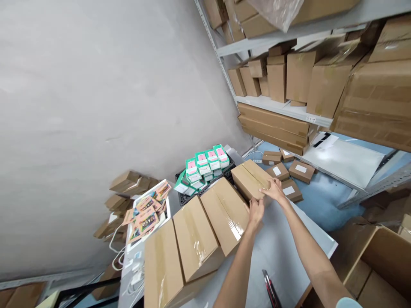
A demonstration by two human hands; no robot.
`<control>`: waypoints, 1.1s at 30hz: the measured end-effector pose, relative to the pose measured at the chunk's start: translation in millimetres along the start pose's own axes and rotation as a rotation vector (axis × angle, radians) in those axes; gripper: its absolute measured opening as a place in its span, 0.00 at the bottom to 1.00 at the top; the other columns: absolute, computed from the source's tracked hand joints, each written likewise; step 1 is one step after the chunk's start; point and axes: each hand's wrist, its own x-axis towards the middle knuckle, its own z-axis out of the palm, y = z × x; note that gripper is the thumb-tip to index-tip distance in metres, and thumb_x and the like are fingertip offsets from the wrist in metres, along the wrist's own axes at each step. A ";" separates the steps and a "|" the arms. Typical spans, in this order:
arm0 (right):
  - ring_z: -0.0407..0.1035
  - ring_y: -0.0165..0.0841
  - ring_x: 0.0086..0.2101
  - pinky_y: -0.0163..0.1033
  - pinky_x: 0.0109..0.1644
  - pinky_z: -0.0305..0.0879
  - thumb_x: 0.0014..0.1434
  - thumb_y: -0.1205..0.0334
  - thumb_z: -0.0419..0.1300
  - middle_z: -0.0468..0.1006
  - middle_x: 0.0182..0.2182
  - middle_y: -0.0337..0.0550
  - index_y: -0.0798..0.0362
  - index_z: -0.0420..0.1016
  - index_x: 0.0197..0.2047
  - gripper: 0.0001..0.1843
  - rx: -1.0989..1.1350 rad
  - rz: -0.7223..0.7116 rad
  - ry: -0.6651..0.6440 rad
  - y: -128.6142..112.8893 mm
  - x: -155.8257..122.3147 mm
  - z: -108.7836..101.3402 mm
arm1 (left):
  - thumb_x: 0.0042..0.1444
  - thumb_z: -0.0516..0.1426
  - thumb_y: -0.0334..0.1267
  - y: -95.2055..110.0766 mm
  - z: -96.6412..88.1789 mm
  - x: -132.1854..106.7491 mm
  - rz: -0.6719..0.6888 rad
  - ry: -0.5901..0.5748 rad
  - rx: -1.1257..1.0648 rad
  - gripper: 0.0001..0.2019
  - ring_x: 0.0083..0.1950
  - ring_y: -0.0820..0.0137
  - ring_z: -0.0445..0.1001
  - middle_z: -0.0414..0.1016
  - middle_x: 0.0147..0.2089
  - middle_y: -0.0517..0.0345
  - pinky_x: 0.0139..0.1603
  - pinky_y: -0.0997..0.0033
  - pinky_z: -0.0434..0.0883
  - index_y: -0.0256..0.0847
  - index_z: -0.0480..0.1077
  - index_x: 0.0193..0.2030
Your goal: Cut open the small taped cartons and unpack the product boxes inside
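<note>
On the table, the farthest cardboard box [248, 177] in a row is under both my hands. My left hand [256, 212] grips its near lower-left corner, fingers bent against the cardboard. At the box's near right end, my right hand [274, 189] is closed over the edge with the thumb pointing left. Just left of it stands a taped cardboard box [224, 209], almost against my left hand. Two more taped boxes, a middle one [195, 235] and a near one [162, 261], continue the row. A box cutter [270, 286] with a red and black handle lies between my forearms.
Green-and-white small boxes [205, 164] are piled in a black crate behind the row. A white tray [167, 209] holds colourful packets. Shelving [272, 105] with cartons rises at the right, labelled parcels [301, 171] lie on the blue floor, and an open carton [382, 244] stands at lower right.
</note>
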 end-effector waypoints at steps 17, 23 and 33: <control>0.67 0.65 0.67 0.69 0.72 0.64 0.64 0.14 0.50 0.75 0.62 0.72 0.57 0.79 0.67 0.56 -0.008 0.129 0.538 46.4 -318.8 -46.0 | 0.75 0.53 0.47 -1.5 -21.8 -176.9 0.289 -0.179 -0.341 0.22 0.70 0.56 0.81 0.84 0.68 0.51 0.72 0.59 0.74 0.47 0.75 0.71; 0.63 0.62 0.73 0.68 0.77 0.64 0.67 0.24 0.57 0.72 0.71 0.67 0.52 0.72 0.77 0.50 0.143 0.179 0.474 -4.2 -430.6 -36.5 | 0.76 0.53 0.50 -36.5 -70.2 -233.1 0.360 -0.119 -0.229 0.25 0.71 0.50 0.79 0.82 0.69 0.46 0.74 0.52 0.73 0.43 0.73 0.72; 0.63 0.59 0.76 0.64 0.79 0.65 0.56 0.20 0.69 0.71 0.77 0.56 0.47 0.77 0.75 0.55 0.476 0.131 0.058 -66.5 -553.9 28.0 | 0.75 0.51 0.47 -180.0 -127.2 -311.7 0.294 0.182 -0.340 0.19 0.66 0.50 0.80 0.84 0.61 0.40 0.71 0.50 0.72 0.41 0.75 0.61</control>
